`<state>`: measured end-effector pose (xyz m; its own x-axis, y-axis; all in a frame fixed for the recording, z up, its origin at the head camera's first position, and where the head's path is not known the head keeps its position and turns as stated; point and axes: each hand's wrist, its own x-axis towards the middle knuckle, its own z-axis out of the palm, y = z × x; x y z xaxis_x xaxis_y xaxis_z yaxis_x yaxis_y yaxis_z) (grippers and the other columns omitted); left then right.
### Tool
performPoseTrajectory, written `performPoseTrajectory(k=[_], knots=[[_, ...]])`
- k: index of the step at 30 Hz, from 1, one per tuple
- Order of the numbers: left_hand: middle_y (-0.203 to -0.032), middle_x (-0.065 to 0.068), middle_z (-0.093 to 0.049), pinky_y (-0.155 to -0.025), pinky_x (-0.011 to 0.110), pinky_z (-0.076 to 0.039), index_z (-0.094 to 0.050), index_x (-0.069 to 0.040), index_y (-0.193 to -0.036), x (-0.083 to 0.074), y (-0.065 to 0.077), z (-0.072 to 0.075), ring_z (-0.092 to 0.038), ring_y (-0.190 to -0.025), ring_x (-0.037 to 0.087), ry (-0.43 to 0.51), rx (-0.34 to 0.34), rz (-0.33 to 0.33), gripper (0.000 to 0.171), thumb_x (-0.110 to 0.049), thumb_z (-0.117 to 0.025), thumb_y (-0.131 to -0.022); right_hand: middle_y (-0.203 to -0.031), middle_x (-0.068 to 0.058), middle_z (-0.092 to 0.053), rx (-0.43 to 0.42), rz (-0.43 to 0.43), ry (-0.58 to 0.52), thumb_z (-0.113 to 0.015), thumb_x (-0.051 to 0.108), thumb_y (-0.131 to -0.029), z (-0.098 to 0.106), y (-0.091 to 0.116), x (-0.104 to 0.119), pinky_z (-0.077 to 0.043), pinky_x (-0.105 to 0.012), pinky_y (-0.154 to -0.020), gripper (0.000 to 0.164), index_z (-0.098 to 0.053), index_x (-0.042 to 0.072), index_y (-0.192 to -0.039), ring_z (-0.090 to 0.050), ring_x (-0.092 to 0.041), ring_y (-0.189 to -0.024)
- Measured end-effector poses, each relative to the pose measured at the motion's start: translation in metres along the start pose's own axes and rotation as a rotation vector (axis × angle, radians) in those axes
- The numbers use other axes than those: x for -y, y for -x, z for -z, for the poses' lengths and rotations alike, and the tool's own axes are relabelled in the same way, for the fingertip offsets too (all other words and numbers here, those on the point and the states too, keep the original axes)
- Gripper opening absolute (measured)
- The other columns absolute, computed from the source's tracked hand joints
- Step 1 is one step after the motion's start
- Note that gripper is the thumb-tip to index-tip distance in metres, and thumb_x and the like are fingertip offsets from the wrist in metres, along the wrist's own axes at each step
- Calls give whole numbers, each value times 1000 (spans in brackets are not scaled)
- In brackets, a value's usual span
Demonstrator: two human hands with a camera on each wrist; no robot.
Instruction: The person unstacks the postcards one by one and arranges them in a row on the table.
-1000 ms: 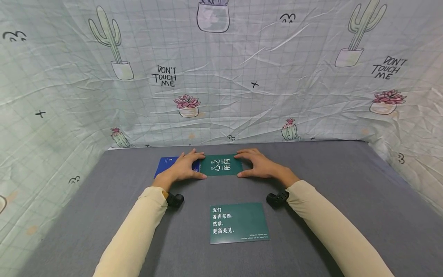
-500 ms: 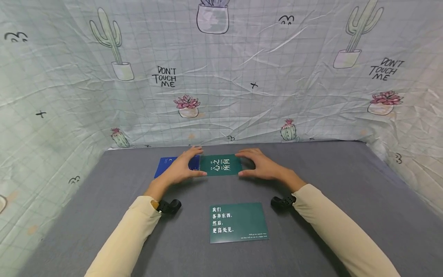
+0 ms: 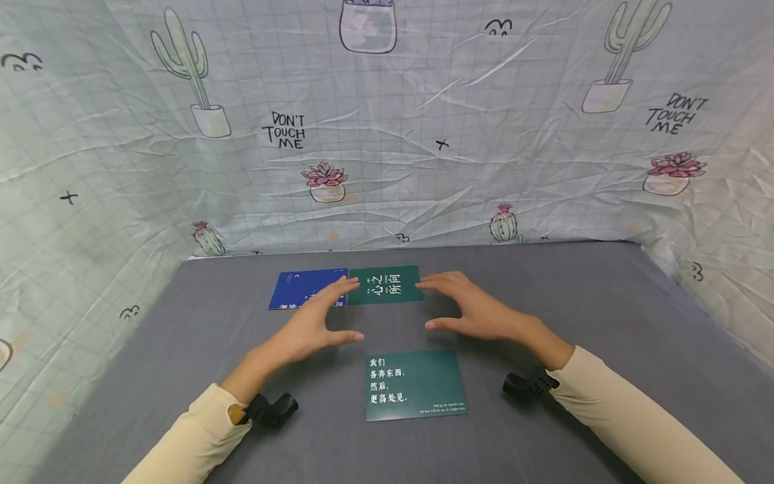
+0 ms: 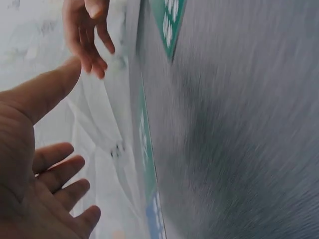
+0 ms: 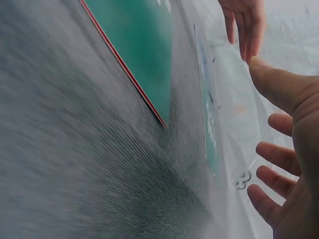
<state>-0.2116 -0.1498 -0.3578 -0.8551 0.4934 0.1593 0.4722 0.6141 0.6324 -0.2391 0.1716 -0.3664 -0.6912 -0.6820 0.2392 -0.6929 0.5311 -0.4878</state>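
A far green card (image 3: pixel 387 286) with white characters lies beside a blue card (image 3: pixel 296 282), edge against edge. Nearer the person lies another green card (image 3: pixel 423 384), printed with several lines of white text. My left hand (image 3: pixel 311 324) hovers just in front of the far pair, fingers extended and thumb spread, overlapping a corner of the blue card in the head view. Across from it, my right hand (image 3: pixel 474 309) has its fingertips close to the far green card's right edge. Both wrist views show nothing held in the left hand (image 4: pixel 30 164) or the right hand (image 5: pixel 299 149).
All the cards lie flat on a grey cloth-covered table (image 3: pixel 544 289). A pale curtain (image 3: pixel 393 121) with cactus prints hangs behind it and along both sides. Each wrist wears a black camera, the left camera (image 3: pixel 272 410) and the right camera (image 3: pixel 529 384).
Both hands have let go of the far green card's sides and drawn back toward the person, with the right also moving outward. The cards stay in place on the table.
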Motion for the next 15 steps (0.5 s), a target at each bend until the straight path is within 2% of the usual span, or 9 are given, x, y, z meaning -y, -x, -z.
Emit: performPoseTrajectory(k=[3, 8, 10, 15], knots=[[-155, 7, -25, -108, 57, -24, -37, -17, -148, -9, 13, -6, -23, -141, 30, 25, -1, -10, 89, -35, -83, -74, -143, -2, -44, 2, 11, -5, -68, 47, -86, 1, 10, 10, -34, -51, -102, 67, -46, 16, -141, -34, -22, -132], [-154, 6, -29, -109, 58, -19, -38, -15, -147, -19, 33, -20, -21, -141, 35, 23, 19, -78, 93, -37, -85, -70, -142, 2, -45, -3, 16, -18, -68, 46, -86, 7, 27, 26, -35, -52, -101, 65, -47, 18, -141, -36, -20, -131], [-153, 6, -30, -109, 59, -18, -39, -14, -147, -22, 39, -25, -20, -140, 38, 38, 22, -98, 93, -38, -85, -70, -143, 3, -44, -7, 14, -29, -68, 46, -86, 8, 35, 30, -36, -51, -101, 66, -47, 19, -141, -36, -19, -131], [-152, 8, -33, -110, 58, -16, -40, -15, -146, -30, 51, -36, -21, -141, 36, 101, 43, -110, 91, -40, -84, -70, -144, 3, -43, -6, 7, -50, -68, 47, -85, 4, 52, 38, -38, -53, -99, 66, -46, 22, -142, -36, -18, -131]])
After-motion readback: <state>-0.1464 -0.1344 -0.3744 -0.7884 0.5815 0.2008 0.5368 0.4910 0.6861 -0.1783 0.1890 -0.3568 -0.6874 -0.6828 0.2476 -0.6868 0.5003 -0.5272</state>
